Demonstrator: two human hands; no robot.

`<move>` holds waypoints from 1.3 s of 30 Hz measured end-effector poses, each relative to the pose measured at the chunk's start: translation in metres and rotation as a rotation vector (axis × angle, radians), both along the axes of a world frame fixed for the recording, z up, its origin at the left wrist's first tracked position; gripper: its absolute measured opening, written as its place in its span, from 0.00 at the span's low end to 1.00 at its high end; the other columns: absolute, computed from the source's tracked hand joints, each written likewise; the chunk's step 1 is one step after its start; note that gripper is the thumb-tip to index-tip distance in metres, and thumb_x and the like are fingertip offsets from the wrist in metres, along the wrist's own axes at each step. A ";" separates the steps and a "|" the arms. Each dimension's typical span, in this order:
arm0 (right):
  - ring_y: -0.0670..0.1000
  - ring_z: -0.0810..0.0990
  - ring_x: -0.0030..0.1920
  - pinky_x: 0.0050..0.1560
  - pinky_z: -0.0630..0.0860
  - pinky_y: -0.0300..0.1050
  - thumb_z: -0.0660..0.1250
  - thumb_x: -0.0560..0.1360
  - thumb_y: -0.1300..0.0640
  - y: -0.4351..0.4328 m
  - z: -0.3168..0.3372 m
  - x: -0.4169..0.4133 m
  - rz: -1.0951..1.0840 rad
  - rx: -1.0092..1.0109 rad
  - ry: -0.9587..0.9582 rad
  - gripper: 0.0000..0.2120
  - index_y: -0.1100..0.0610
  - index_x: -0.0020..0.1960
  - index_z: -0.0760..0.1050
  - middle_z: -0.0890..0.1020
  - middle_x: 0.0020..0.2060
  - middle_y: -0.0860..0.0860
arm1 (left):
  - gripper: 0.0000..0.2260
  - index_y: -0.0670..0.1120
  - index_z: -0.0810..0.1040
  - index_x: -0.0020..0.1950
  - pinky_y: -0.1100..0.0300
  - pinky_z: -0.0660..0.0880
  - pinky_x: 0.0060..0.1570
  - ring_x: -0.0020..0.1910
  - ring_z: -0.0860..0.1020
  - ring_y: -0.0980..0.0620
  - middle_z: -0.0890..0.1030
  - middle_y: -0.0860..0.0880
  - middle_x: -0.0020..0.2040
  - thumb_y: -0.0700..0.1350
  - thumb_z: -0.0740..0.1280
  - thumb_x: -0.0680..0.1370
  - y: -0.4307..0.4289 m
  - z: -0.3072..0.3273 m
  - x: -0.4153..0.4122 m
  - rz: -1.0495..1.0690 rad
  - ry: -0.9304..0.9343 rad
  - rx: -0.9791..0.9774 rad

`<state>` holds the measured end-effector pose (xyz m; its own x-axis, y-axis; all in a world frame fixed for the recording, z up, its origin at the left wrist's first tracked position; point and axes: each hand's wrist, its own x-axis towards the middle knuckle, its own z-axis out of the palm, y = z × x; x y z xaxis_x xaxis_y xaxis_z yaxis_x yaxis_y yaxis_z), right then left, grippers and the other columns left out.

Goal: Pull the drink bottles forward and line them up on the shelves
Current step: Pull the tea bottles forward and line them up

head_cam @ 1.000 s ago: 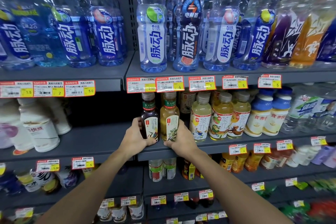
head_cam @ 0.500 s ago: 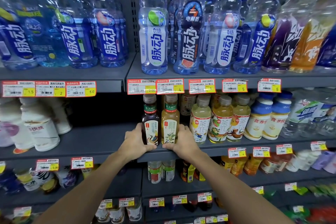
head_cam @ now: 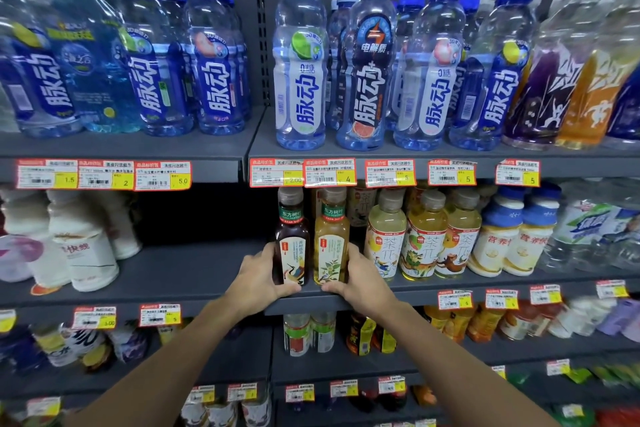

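Two small tea bottles stand side by side at the front edge of the middle shelf (head_cam: 214, 274): a dark tea bottle (head_cam: 291, 243) on the left and a yellow tea bottle (head_cam: 330, 239) on the right. My left hand (head_cam: 258, 279) grips the dark bottle's base from the left, thumb across its front. My right hand (head_cam: 362, 276) grips the yellow bottle's base from the right, thumb under its front. Both bottles are upright and almost touching.
Right of the pair stand several yellow tea bottles (head_cam: 424, 236) and white blue-capped bottles (head_cam: 519, 229). Large blue-labelled bottles (head_cam: 301, 59) fill the shelf above. White bottles (head_cam: 83, 246) sit at the middle shelf's left, with a dark gap between. More bottles line the lower shelves.
Both hands slid the two tea bottles forward to the shelf's front edge and brought them closer together. The hands stay on the bottles' bases.
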<state>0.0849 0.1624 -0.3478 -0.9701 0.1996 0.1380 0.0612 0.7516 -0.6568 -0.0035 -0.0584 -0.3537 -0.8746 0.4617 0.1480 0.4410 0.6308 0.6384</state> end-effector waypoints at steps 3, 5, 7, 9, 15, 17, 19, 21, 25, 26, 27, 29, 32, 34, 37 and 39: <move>0.52 0.73 0.68 0.65 0.67 0.42 0.80 0.69 0.50 0.001 0.001 -0.001 0.012 0.004 -0.017 0.41 0.55 0.74 0.62 0.76 0.67 0.51 | 0.38 0.52 0.66 0.69 0.49 0.74 0.63 0.62 0.75 0.50 0.80 0.53 0.61 0.60 0.79 0.65 0.001 0.001 0.000 -0.013 -0.013 -0.002; 0.53 0.72 0.69 0.66 0.67 0.43 0.80 0.70 0.50 0.002 0.002 -0.002 0.018 0.008 -0.029 0.41 0.56 0.74 0.61 0.75 0.68 0.51 | 0.37 0.52 0.67 0.69 0.50 0.74 0.63 0.62 0.75 0.51 0.80 0.53 0.60 0.59 0.79 0.66 0.001 0.002 0.000 -0.015 -0.019 0.001; 0.53 0.72 0.69 0.66 0.67 0.43 0.80 0.70 0.51 0.002 0.002 -0.002 0.020 0.008 -0.031 0.41 0.56 0.75 0.60 0.75 0.68 0.52 | 0.37 0.52 0.67 0.68 0.51 0.74 0.63 0.62 0.75 0.51 0.80 0.53 0.60 0.59 0.79 0.66 0.001 0.002 0.000 -0.020 -0.009 -0.002; 0.53 0.72 0.69 0.66 0.67 0.42 0.80 0.70 0.51 0.003 0.003 -0.002 0.021 0.012 -0.032 0.41 0.56 0.75 0.60 0.75 0.68 0.52 | 0.36 0.52 0.67 0.68 0.49 0.74 0.63 0.63 0.75 0.50 0.80 0.53 0.61 0.60 0.79 0.66 0.002 0.003 0.002 -0.021 0.009 -0.008; 0.54 0.72 0.69 0.64 0.67 0.42 0.79 0.71 0.51 0.003 0.003 -0.003 0.022 0.020 -0.033 0.40 0.57 0.75 0.60 0.76 0.68 0.52 | 0.36 0.51 0.66 0.69 0.48 0.72 0.63 0.63 0.73 0.48 0.79 0.52 0.62 0.59 0.78 0.67 0.005 0.005 0.004 -0.011 0.029 -0.035; 0.53 0.72 0.69 0.62 0.65 0.40 0.79 0.71 0.51 0.002 0.003 -0.003 0.019 0.025 -0.027 0.40 0.57 0.74 0.61 0.76 0.68 0.51 | 0.36 0.51 0.66 0.69 0.48 0.72 0.63 0.63 0.71 0.48 0.78 0.52 0.62 0.60 0.77 0.68 0.004 0.005 0.005 -0.004 0.023 -0.043; 0.53 0.72 0.69 0.62 0.65 0.40 0.79 0.71 0.51 0.002 0.002 -0.002 0.013 0.020 -0.025 0.40 0.57 0.74 0.61 0.76 0.68 0.51 | 0.36 0.52 0.66 0.69 0.48 0.72 0.63 0.64 0.71 0.48 0.78 0.52 0.62 0.60 0.77 0.68 0.003 0.004 0.007 -0.007 0.019 -0.041; 0.53 0.72 0.69 0.62 0.65 0.40 0.79 0.71 0.51 0.003 0.001 -0.002 0.011 0.022 -0.026 0.40 0.57 0.74 0.61 0.76 0.67 0.51 | 0.35 0.52 0.66 0.69 0.47 0.72 0.63 0.64 0.72 0.48 0.78 0.52 0.62 0.61 0.77 0.68 0.003 0.004 0.008 -0.007 0.014 -0.039; 0.53 0.71 0.69 0.62 0.66 0.41 0.79 0.71 0.49 0.005 0.000 0.000 0.019 0.045 -0.037 0.40 0.57 0.74 0.60 0.75 0.67 0.51 | 0.36 0.52 0.66 0.69 0.48 0.72 0.63 0.64 0.71 0.49 0.78 0.52 0.62 0.61 0.77 0.68 0.002 0.005 0.006 -0.012 0.009 -0.048; 0.54 0.71 0.69 0.63 0.66 0.42 0.79 0.71 0.49 0.006 0.000 0.000 0.025 0.056 -0.042 0.41 0.57 0.74 0.60 0.75 0.68 0.51 | 0.36 0.52 0.65 0.69 0.48 0.72 0.63 0.64 0.71 0.49 0.78 0.52 0.62 0.62 0.76 0.68 0.002 0.005 0.006 -0.014 0.010 -0.052; 0.54 0.71 0.69 0.63 0.66 0.42 0.78 0.71 0.49 0.006 0.000 0.001 0.031 0.063 -0.047 0.41 0.57 0.75 0.59 0.75 0.68 0.51 | 0.36 0.52 0.65 0.69 0.48 0.72 0.63 0.64 0.71 0.49 0.78 0.52 0.62 0.62 0.76 0.68 0.002 0.005 0.006 -0.017 0.009 -0.057; 0.54 0.71 0.69 0.64 0.66 0.43 0.78 0.71 0.48 0.006 0.001 0.001 0.032 0.067 -0.053 0.41 0.56 0.75 0.59 0.75 0.68 0.52 | 0.36 0.52 0.65 0.70 0.48 0.72 0.64 0.64 0.70 0.49 0.78 0.51 0.63 0.62 0.76 0.68 0.002 0.005 0.005 -0.022 0.004 -0.066; 0.54 0.70 0.70 0.67 0.67 0.46 0.78 0.72 0.48 0.005 0.001 0.001 0.026 0.072 -0.051 0.41 0.56 0.75 0.59 0.75 0.68 0.51 | 0.36 0.52 0.65 0.70 0.51 0.71 0.64 0.65 0.69 0.49 0.77 0.51 0.63 0.61 0.77 0.68 0.003 0.007 0.005 -0.022 0.006 -0.075; 0.54 0.71 0.70 0.67 0.67 0.47 0.78 0.72 0.49 0.004 0.002 0.002 0.022 0.062 -0.050 0.41 0.56 0.75 0.59 0.75 0.68 0.51 | 0.36 0.52 0.65 0.70 0.54 0.70 0.61 0.64 0.69 0.50 0.77 0.51 0.63 0.60 0.77 0.69 0.004 0.008 0.005 -0.016 0.012 -0.078; 0.54 0.71 0.70 0.67 0.67 0.46 0.78 0.72 0.49 0.004 0.002 0.002 0.018 0.061 -0.051 0.40 0.56 0.75 0.59 0.75 0.68 0.51 | 0.35 0.52 0.65 0.70 0.53 0.70 0.63 0.64 0.69 0.49 0.77 0.51 0.64 0.60 0.77 0.69 0.005 0.009 0.007 -0.019 0.015 -0.090; 0.54 0.71 0.70 0.66 0.66 0.45 0.77 0.72 0.49 0.003 0.002 0.003 0.016 0.059 -0.054 0.40 0.56 0.75 0.59 0.75 0.69 0.51 | 0.35 0.52 0.65 0.70 0.51 0.70 0.64 0.65 0.68 0.49 0.76 0.51 0.64 0.60 0.76 0.70 0.005 0.009 0.008 -0.018 0.010 -0.100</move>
<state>0.0879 0.1656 -0.3459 -0.9795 0.1768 0.0964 0.0829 0.7901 -0.6073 0.0040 -0.0536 -0.3442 -0.8647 0.4904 0.1090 0.4589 0.6827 0.5686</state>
